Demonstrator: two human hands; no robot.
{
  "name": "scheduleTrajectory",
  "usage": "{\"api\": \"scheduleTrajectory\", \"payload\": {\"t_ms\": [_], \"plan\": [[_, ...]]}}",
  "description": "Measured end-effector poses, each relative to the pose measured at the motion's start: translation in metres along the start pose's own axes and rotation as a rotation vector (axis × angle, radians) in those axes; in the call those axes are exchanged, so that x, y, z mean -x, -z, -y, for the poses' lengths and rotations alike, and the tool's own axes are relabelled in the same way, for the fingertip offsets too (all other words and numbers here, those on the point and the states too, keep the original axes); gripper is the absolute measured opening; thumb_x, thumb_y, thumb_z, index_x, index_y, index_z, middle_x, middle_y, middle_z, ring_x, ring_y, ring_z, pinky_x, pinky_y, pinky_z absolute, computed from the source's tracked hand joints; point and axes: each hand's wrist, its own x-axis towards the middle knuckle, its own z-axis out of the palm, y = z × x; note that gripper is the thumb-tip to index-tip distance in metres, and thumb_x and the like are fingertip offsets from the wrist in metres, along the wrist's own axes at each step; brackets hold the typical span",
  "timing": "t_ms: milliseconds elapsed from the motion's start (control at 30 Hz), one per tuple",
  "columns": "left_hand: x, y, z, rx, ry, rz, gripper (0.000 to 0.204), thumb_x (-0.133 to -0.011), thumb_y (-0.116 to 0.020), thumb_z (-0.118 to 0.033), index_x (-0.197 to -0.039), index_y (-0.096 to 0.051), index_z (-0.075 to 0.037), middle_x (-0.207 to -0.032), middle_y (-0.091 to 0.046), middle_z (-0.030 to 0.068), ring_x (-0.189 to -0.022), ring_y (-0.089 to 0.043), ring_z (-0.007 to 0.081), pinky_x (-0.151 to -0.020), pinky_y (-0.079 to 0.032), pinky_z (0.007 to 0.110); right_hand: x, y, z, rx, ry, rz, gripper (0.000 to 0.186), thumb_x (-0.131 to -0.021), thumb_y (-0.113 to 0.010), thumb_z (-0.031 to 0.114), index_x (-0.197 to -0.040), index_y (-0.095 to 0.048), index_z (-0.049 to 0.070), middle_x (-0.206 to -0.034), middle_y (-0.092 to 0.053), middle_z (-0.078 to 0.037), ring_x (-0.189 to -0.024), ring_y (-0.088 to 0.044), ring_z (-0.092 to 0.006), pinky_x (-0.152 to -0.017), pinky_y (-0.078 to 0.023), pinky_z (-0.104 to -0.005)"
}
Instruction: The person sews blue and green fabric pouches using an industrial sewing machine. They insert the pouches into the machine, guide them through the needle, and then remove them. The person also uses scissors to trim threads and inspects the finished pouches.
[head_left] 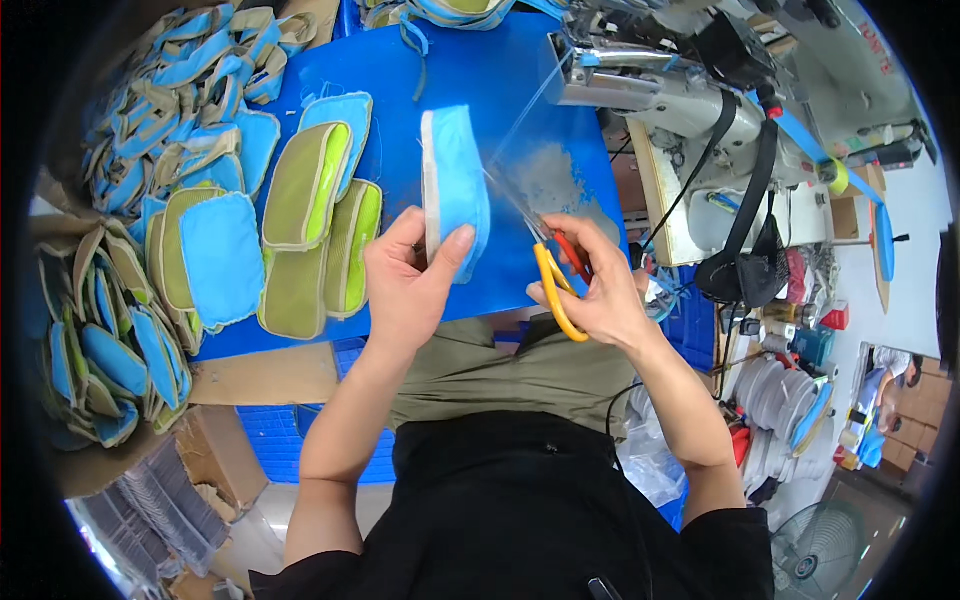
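Over the tabletop (345, 65), the left hand (404, 285) is pinching a blue pad (458, 165) near its near end; the right hand (606, 292) is holding scissors (549, 278) rightward. The pad, probably light and soft (perhaps springy), is suiting this pinch.

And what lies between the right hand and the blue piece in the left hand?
The scissor blades, pointing from the right hand toward the blue piece, in the head view.
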Motion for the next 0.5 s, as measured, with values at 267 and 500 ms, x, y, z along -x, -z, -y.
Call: {"api": "scheduleTrajectory", "payload": {"t_ms": [267,500], "plan": [[0.002,-0.022,-0.013,-0.189,-0.087,-0.030,0.009,-0.091,-0.075,-0.004,-0.089,-0.069,0.002,-0.080,-0.050,-0.0005,-0.067,-0.045,0.0048,-0.057,-0.035,0.023,0.009,0.006,-0.023,-0.145,-0.079,-0.090,0.061,-0.077,-0.091,0.018,-0.129,-0.063,0.005,-0.117,-0.069,-0.009,-0.102,-0.066,-0.0176,-0.090,-0.052,-0.0304],[-0.006,-0.040,0.000,-0.320,-0.148,0.043,0.007,-0.088,-0.076,-0.003,-0.091,-0.070,0.000,-0.075,-0.054,0.0022,-0.065,-0.048,0.0088,-0.056,-0.037,0.026,-0.006,0.012,-0.018,-0.168,-0.037,-0.108,0.059,-0.076,-0.092,0.020,-0.127,-0.065,0.007,-0.099,-0.070,-0.009,-0.087,-0.066,-0.0160,-0.080,-0.053,-0.0297]]}}
